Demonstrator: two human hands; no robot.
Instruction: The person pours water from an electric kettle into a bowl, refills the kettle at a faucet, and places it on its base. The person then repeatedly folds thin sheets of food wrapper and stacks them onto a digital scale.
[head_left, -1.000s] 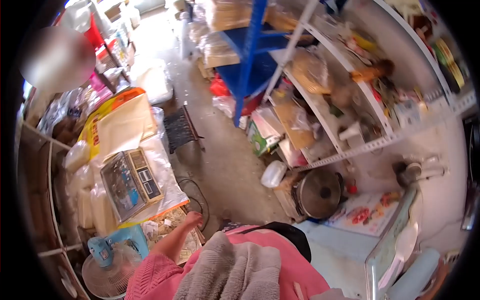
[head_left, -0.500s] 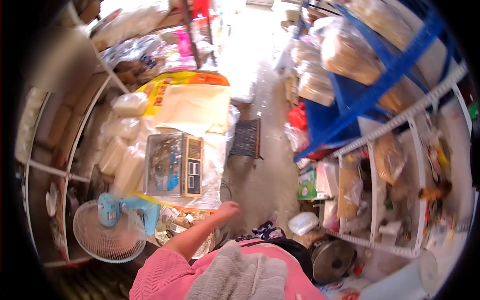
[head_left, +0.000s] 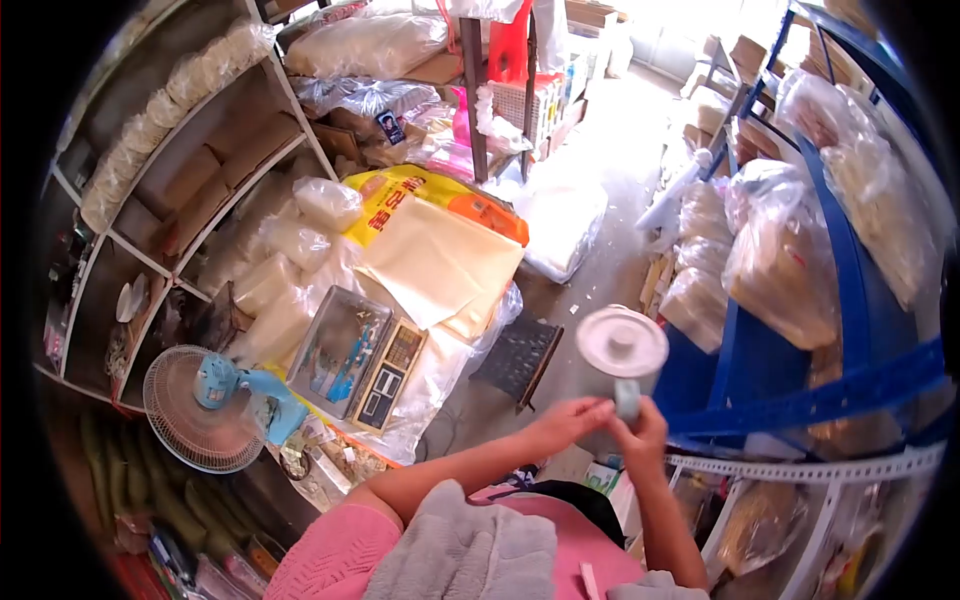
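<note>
Right of the scale (head_left: 385, 385), left hand (head_left: 572, 424) is half-curled against the handle (head_left: 627, 402), its hold unclear, lidded mug (head_left: 612, 358) sits just beyond both hands, axis near upright, handle pointing back at the person (head_left: 574, 552), and right hand (head_left: 643, 430), the nearer, wraps that handle.

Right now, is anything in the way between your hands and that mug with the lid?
Nothing visible is. The right-hand grip is on the handle of the lidded mug. The left-hand grip is close beside the right one; I can't tell whether it touches the mug.
</note>
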